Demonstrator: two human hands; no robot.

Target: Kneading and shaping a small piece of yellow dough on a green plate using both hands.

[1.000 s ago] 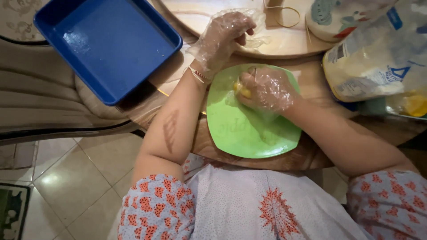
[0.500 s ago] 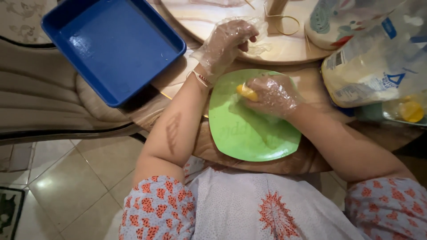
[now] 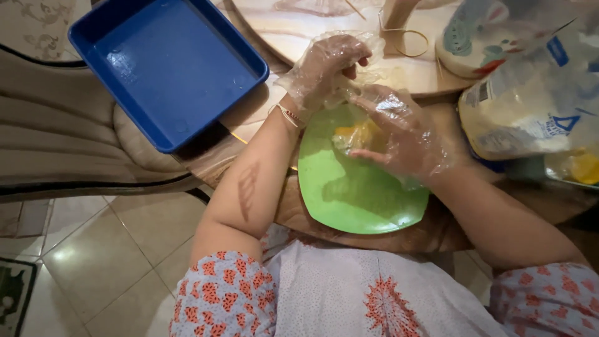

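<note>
Head view: both gloved hands are seen over a green plate.
Yellow food piece [image 3: 355, 134]: held low over the green plate [image 3: 359, 196], apparently so that crumbs or drips are caught.
Right hand [image 3: 399, 134]: fingers loosely spread, the yellow piece cupped beneath them.
Left hand [image 3: 327, 65]: half curled, fingertips met with the right hand's glove; whether anything is pinched cannot be told.
Blue tray [image 3: 165, 65]: set at the left, partly off the surface [image 3: 299, 25].
Bags [image 3: 530, 93]: kept at the right.
</note>
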